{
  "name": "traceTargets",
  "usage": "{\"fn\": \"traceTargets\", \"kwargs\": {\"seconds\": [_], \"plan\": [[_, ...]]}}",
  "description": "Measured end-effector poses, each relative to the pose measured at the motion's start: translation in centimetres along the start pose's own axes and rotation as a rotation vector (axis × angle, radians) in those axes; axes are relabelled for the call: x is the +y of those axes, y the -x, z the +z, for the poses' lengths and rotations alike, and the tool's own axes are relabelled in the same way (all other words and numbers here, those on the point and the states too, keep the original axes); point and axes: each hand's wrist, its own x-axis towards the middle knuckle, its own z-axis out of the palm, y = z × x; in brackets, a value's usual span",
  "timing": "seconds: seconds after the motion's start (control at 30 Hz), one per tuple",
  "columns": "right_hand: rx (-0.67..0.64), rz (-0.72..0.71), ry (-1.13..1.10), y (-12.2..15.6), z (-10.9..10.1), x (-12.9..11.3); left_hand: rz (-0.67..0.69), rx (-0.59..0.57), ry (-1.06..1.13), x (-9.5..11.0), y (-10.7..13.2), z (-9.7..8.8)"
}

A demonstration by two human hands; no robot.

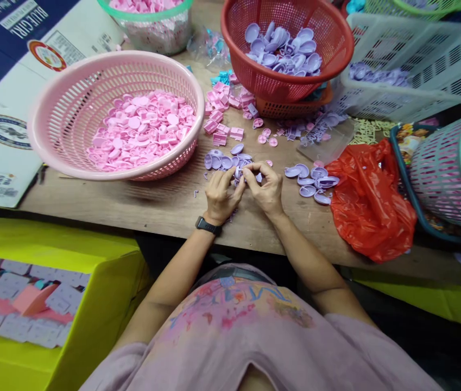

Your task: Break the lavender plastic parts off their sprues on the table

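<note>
Over the wooden table (165,209), my left hand (222,194) and my right hand (266,187) meet, fingertips pinched together on a small purple plastic part (238,172). Its exact shape is mostly hidden by my fingers. Just behind my hands lies a pile of purple oval plastic shells (224,162). To the right of my right hand is another group of purple oval shells (311,180), some of them looking hinged. A tiny purple piece (196,193) rests left of my left hand.
A big pink basket (46,130) of pink parts stands left. Behind are loose pink pieces (222,100) and a red basket (236,60) with purple parts. A red plastic bag (372,206), a white crate (450,70) and a green-rimmed basket (434,168) are at right.
</note>
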Motion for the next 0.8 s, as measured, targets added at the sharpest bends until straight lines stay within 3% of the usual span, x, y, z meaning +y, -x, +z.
{"fn": "traceTargets", "kwargs": {"seconds": [0.2,0.37,0.63,0.73,0.8], "plan": [[0.011,-0.023,-0.062,-0.6,-0.9,-0.2,0.037,-0.027,0.025,0.0,-0.1,-0.4],[-0.019,0.038,-0.165,-1.1,-1.6,0.0,0.109,-0.009,0.05,0.1,-0.3,-0.5],[-0.012,0.078,-0.279,-1.5,-2.0,0.2,0.079,0.015,0.039,-0.2,-0.2,-0.5],[-0.017,0.073,-0.236,-1.7,-2.5,0.0,0.112,0.039,0.025,-0.3,-0.2,-0.5],[-0.016,0.07,-0.076,-1.9,-3.1,0.1,0.138,0.052,0.011,-0.4,-0.2,-0.6]]}}
